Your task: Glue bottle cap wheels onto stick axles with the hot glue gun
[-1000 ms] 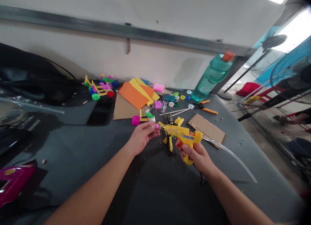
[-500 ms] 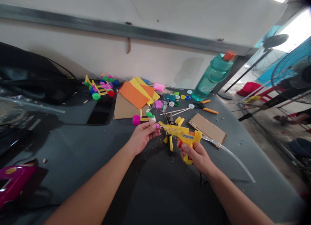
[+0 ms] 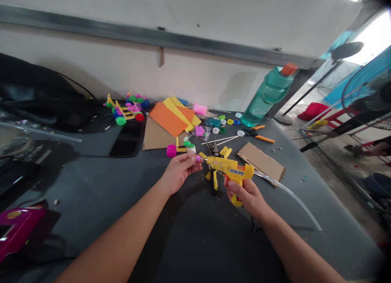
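Observation:
My right hand (image 3: 246, 193) is wrapped round the handle of a yellow hot glue gun (image 3: 229, 169), from whose back a long clear glue stick (image 3: 293, 197) curves out. The nozzle points left and meets a small purple piece (image 3: 198, 158), perhaps a bit of foam or clay, pinched between the fingertips of my left hand (image 3: 180, 171). Just behind that hand stands a small built piece with a magenta wheel (image 3: 171, 151), a yellow stick, and green and white parts. Under the gun lie black-handled pliers (image 3: 214, 185) among yellow strips (image 3: 225, 152).
Orange and yellow sheets (image 3: 168, 118) lie on cardboard (image 3: 157, 136), beside a phone (image 3: 126, 140) and colourful wheeled models (image 3: 125, 109). Bottle caps (image 3: 222, 130), orange-handled pliers (image 3: 264, 139), a cardboard piece (image 3: 261, 162) and a teal bottle (image 3: 265, 97) are to the right. A magenta device (image 3: 21, 226) sits at left.

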Demonstrator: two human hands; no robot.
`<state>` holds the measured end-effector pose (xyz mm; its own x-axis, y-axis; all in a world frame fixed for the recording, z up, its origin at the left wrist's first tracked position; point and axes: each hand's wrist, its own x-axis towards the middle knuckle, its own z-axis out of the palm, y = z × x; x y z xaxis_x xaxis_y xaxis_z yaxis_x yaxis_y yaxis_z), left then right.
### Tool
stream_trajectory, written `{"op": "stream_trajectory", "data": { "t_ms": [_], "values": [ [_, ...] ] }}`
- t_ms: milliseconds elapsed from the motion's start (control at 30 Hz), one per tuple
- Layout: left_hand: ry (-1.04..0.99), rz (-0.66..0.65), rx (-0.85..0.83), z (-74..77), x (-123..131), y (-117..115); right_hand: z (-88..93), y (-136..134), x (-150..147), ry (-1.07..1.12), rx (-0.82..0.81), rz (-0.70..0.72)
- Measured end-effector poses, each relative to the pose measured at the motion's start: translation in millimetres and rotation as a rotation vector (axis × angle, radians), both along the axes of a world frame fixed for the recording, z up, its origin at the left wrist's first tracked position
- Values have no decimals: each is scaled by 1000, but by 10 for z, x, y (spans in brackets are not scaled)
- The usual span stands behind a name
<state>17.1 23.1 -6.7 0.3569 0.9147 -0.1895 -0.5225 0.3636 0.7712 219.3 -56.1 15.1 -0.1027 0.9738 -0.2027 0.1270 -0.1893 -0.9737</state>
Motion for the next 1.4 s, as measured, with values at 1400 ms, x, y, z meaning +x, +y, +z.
{"op": "stream_trajectory", "data": {
  "t_ms": [1400],
  "values": [
    [10, -11, 6, -1, 6, -3, -8, -10, -1, -52, 4, 14]
  ]
}}
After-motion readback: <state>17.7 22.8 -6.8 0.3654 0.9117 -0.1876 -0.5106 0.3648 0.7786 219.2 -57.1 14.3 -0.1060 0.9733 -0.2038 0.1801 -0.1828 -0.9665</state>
